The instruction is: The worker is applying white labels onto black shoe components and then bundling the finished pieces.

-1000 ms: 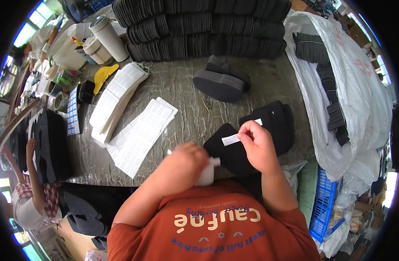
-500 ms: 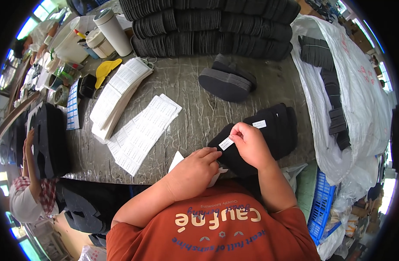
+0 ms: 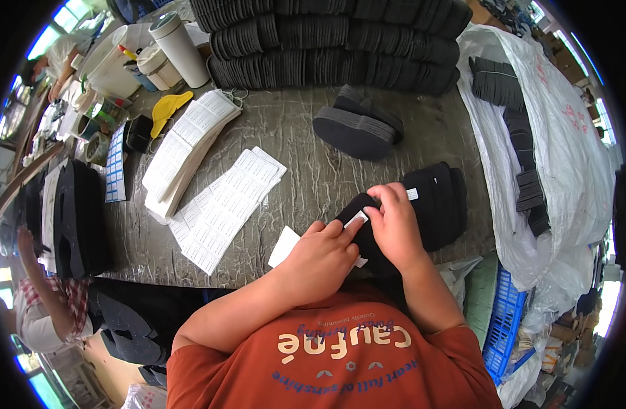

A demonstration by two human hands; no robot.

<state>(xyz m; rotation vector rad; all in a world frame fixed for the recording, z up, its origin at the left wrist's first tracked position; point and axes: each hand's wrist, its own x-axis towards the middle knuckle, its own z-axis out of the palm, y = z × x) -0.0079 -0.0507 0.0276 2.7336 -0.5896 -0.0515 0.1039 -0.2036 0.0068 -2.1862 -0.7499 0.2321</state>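
Note:
Black foam insoles lie fanned in a row at the table's near edge, the nearest insole (image 3: 354,204) under both my hands. On it is a small white label (image 3: 356,219). My left hand (image 3: 323,262) presses its fingertips at the label's lower left end, over the insole. White paper (image 3: 283,247) sticks out from under that hand on both sides, its thumb hidden. My right hand (image 3: 397,228) is closed, thumb at the label's upper right end and fingers curled by the insole's edge. Another label (image 3: 412,194) shows on the insoles behind (image 3: 439,204), partly covered by my right hand.
Printed label sheets (image 3: 231,204) and a thicker label stack (image 3: 190,146) lie left. Beyond are a small insole pile (image 3: 354,133) and tall insole rows (image 3: 333,48). A white sack (image 3: 552,157) stands right. A yellow cap-shaped piece (image 3: 168,112) and a tumbler (image 3: 178,48) sit far left.
My left hand has moved right and up, its fingers now on the label. My right hand has shifted slightly right, its fingers now more raised. At far left a co-worker's arm has moved.

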